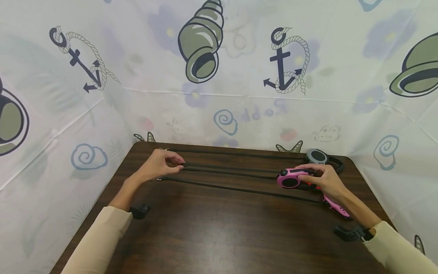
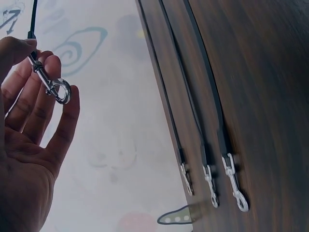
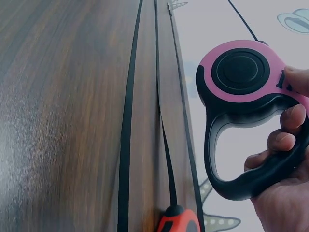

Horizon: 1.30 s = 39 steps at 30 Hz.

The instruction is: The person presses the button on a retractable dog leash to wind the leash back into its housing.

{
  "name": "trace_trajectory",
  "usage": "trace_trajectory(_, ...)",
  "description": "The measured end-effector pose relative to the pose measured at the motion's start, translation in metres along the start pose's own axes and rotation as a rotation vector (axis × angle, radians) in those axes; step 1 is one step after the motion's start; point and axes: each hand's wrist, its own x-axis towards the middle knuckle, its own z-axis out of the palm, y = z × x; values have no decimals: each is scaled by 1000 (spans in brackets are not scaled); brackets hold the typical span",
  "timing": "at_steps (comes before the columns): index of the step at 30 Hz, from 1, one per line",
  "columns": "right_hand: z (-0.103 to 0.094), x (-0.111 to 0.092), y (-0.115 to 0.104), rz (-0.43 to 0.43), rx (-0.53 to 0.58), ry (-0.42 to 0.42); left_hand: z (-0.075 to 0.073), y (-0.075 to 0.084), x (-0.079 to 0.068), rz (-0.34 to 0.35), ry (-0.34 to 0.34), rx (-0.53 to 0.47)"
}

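Observation:
My right hand (image 1: 326,182) grips a pink and black retractable leash (image 3: 240,70) by its handle, thumb near the button, held up over the table. From it a thin black cord (image 1: 222,168) runs left to my left hand (image 1: 160,167). The left thumb and fingers pinch the cord's end just above its silver snap hook (image 2: 57,88), which hangs across the fingers. Below, three more leashes lie stretched out: a grey one (image 1: 316,156) at the back, a red one (image 3: 179,223) largely behind my right hand, and another pink one (image 1: 337,208) nearest me.
Silver snap hooks (image 2: 235,186) of the lying leashes line up at the table's left side, their black straps (image 1: 239,189) crossing the dark wooden table (image 1: 212,228). A patterned white cloth (image 1: 246,121) stands behind and on both sides.

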Motion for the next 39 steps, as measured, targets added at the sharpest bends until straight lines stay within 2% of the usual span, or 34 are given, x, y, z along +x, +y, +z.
trace_trajectory(5, 7, 4, -3, -18, 13, -11, 5, 2, 4, 36, -20, -17)
trace_trajectory(10, 14, 8, -6, -28, 60, -4, 13, 4, 8, 38, -44, -18)
trace_trajectory(20, 29, 15, -11, -54, 131, -55, 26, 13, 20, 102, -55, -34)
trace_trajectory(26, 37, 19, -15, -64, 134, -55, 33, 20, 27, 99, -55, -56)
trace_trajectory(32, 45, 23, -17, -87, 86, -52, 43, 27, 31, 84, -66, -78)
trace_trajectory(39, 56, 25, -20, -55, 64, -46, 55, 33, 37, 67, -65, -100)
